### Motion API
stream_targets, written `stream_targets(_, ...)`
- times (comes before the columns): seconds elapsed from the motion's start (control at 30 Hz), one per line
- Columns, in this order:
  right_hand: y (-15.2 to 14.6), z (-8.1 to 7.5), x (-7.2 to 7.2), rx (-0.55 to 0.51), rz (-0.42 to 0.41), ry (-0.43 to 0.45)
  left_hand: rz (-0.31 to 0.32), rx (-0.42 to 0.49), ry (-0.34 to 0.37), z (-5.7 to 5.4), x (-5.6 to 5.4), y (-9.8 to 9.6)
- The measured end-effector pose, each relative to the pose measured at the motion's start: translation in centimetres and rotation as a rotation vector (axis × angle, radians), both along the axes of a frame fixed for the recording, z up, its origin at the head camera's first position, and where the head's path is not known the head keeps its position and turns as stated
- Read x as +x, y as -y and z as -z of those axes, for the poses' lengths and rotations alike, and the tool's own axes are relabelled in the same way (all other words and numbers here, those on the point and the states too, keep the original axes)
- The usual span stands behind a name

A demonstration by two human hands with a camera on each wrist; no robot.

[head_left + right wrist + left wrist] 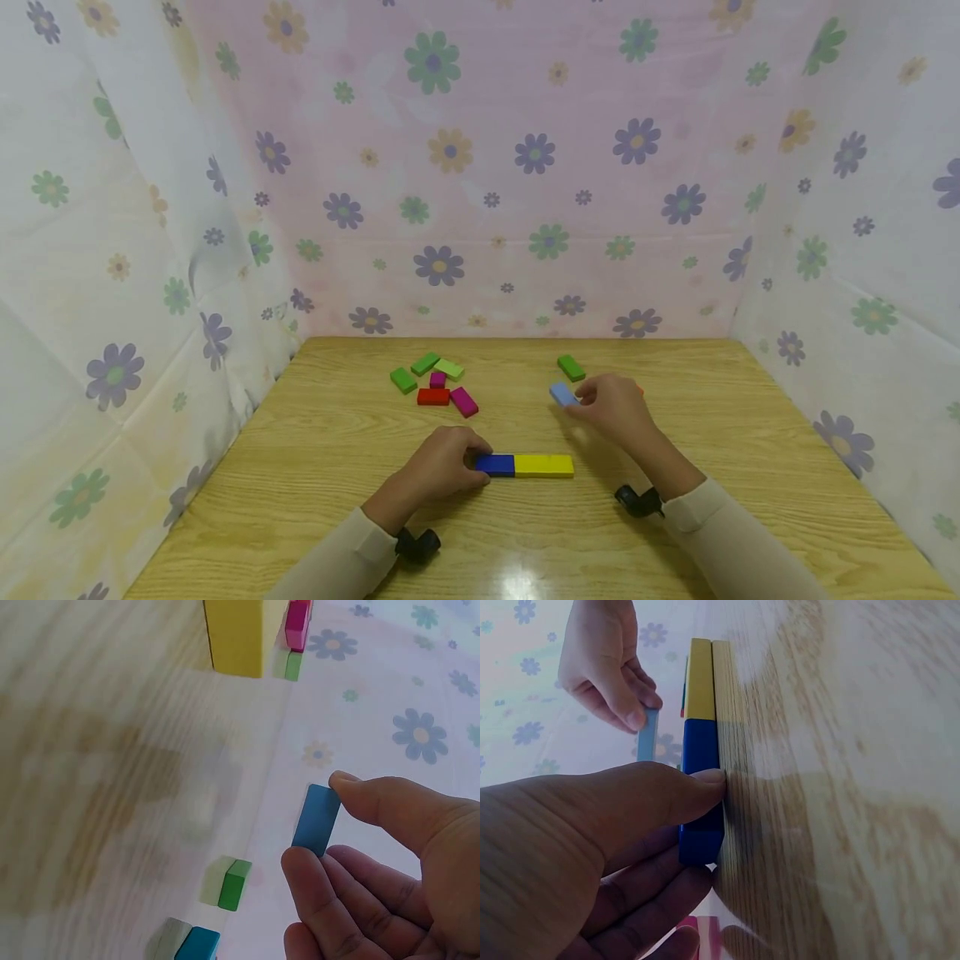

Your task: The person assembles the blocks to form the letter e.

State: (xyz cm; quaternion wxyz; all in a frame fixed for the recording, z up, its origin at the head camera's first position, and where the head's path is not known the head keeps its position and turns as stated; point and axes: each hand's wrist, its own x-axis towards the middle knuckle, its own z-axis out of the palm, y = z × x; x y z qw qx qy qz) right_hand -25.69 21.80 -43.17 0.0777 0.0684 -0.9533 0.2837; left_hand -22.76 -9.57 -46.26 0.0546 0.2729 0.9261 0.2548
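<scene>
My left hand (444,463) pinches the near end of a dark blue block (496,466) between thumb and fingers, flat on the wooden table. A longer yellow block (543,466) lies end to end with it on the right, forming one straight row. My right hand (617,410) holds a light blue block (562,395) by its edges with thumb and fingertips, farther back and to the right. In the right wrist view this block (316,817) appears raised off the tabletop. The left wrist view shows the left thumb along the side of the dark blue block (702,746).
At the back left lie several loose blocks: green, light green (450,369), red (433,397) and magenta (464,402). A green block (571,367) rests behind the right hand. In the right wrist view a teal block (198,944) lies near it. Flowered cloth (487,192) walls enclose the table.
</scene>
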Motion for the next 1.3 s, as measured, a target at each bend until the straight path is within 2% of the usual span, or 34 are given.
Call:
stream_targets(0.23, -0.1, 0.0, 1.1, -0.013, -0.014, 0.021, -0.004, -0.002, 0.003, -0.1, 0.1, 0.0)
stream_targets(0.67, 0.0, 0.5, 2.2, -0.007, -0.015, 0.060, -0.015, -0.005, 0.015, -0.4, 0.3, 0.0)
stream_targets(0.97, 0.3, 0.9, 2.7, -0.017, -0.014, 0.123, -0.018, -0.012, 0.015, -0.4, 0.1, -0.1)
stream_targets(1.3, 0.4, 1.3, 2.8, -0.022, -0.032, 0.139, -0.015, -0.006, 0.013, -0.3, 0.1, -0.1)
